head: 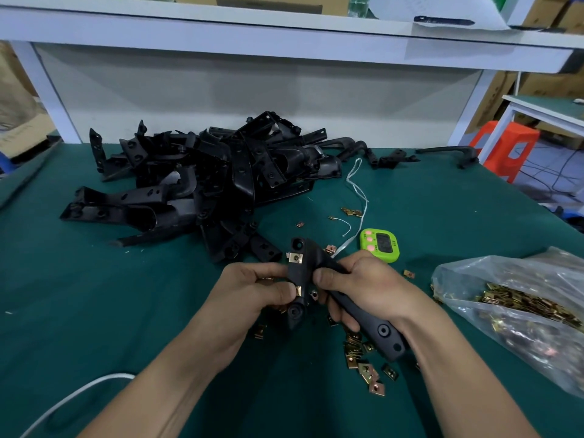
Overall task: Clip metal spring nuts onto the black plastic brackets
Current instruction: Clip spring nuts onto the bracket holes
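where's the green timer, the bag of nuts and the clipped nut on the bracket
green timer (383, 243), head view, on its dark screen
bag of nuts (505, 275), head view, on the clear plastic
clipped nut (295, 258), head view, on its brass face

Soft, even light falls from overhead on your green table (126, 311), and nothing looks dim. Your left hand (252, 289) and right hand (369, 286) throw only faint, diffuse shadows onto the mat beneath them. The bracket (301, 273) you hold is sharp at the centre. The pile of black brackets (196, 184) swallows light; its inner parts merge into dark, with slight sheen on curved faces. The plastic bag (505, 311) at your right edge is soft and smeared, with pale glare on its folds. The wide lens bows the shelf (284, 36) and stretches your forearms.
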